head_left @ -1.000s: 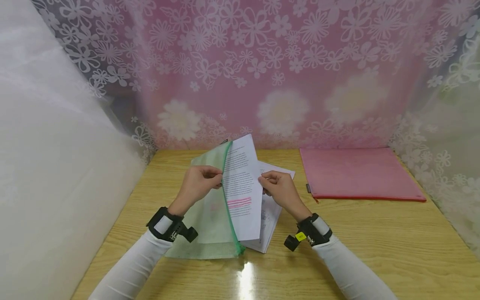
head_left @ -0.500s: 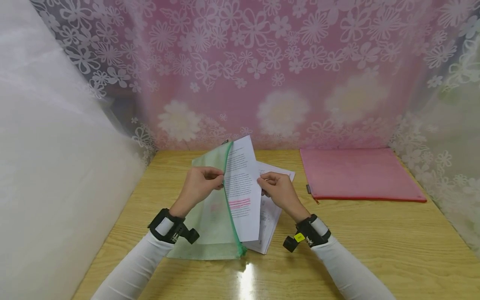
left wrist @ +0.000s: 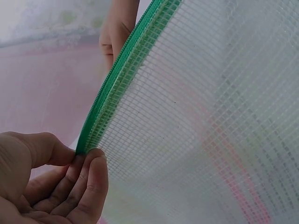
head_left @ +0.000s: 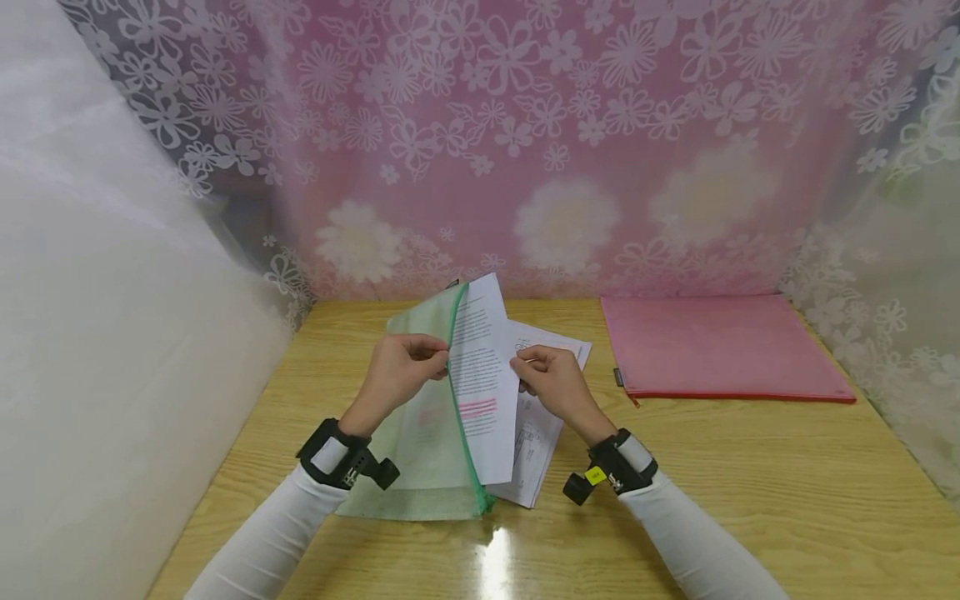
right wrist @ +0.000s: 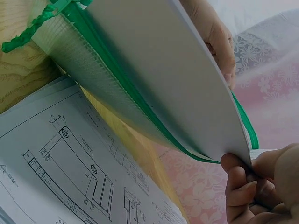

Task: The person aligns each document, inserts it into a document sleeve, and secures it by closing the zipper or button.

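My left hand [head_left: 407, 364] pinches the green zipper edge of a translucent mesh zipper pouch [head_left: 420, 450]; in the left wrist view thumb and fingers close on the green zipper tape [left wrist: 112, 79]. The pouch mouth gapes open in the right wrist view. Partly inside it stands a printed sheet [head_left: 480, 367] with pink highlighted lines, perhaps with others behind it. My right hand [head_left: 553, 379] pinches the right edge of this paper between thumb and fingers. Behind and below lies a stack of papers [right wrist: 70, 154] with technical drawings, partly covered by the sheet and pouch.
A pink zipper pouch [head_left: 720, 346] with a red zipper lies flat at the back right of the wooden table [head_left: 712, 483]. A flowered curtain [head_left: 555, 150] hangs behind the table, and pale sheeting [head_left: 112, 333] borders the left side.
My right hand has moved slightly left, and the highlighted sheet has slid a little further into the green pouch. More of the drawing stack shows. My left hand keeps its hold on the zipper edge.
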The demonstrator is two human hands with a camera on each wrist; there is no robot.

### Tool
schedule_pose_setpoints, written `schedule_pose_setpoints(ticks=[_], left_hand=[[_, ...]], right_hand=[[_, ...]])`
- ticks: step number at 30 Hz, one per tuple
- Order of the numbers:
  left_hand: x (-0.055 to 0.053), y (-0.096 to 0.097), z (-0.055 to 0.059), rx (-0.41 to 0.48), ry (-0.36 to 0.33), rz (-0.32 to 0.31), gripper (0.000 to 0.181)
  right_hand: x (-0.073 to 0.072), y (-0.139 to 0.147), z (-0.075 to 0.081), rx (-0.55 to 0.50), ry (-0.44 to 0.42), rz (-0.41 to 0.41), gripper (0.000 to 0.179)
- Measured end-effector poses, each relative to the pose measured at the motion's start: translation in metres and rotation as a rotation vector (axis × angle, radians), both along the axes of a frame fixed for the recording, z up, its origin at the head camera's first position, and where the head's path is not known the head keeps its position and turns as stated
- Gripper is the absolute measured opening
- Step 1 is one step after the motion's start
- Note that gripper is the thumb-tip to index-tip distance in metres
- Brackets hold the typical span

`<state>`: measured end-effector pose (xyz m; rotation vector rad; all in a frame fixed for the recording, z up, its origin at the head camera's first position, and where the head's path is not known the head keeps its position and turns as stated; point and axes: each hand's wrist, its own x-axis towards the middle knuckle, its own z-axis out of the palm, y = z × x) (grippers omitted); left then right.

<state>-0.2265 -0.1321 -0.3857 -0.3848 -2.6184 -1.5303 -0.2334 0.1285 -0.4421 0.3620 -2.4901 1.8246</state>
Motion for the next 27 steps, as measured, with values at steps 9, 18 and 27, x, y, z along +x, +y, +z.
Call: schedule_pose_setpoints(ticks=[9,18,27], left_hand=[[0.0013,0.0022,0.0007,-0.002,0.013,-0.012,0.020],[0.0023,0.0050,-0.0003,-0.003,0.007,-0.015,0.020],[0.0020,0.0074,-0.0015,-0.003,-0.002,-0.033,0.020]], right_hand=[[-0.0008,-0.0005,-0.0005,-0.010,-0.003,0.005,0.023],[-0.0008,-0.0018,0.0004,-0.007,0.003,0.020,0.022],[-0.0004,-0.0035,0.0016,0.000,-0.003,0.039,0.022]])
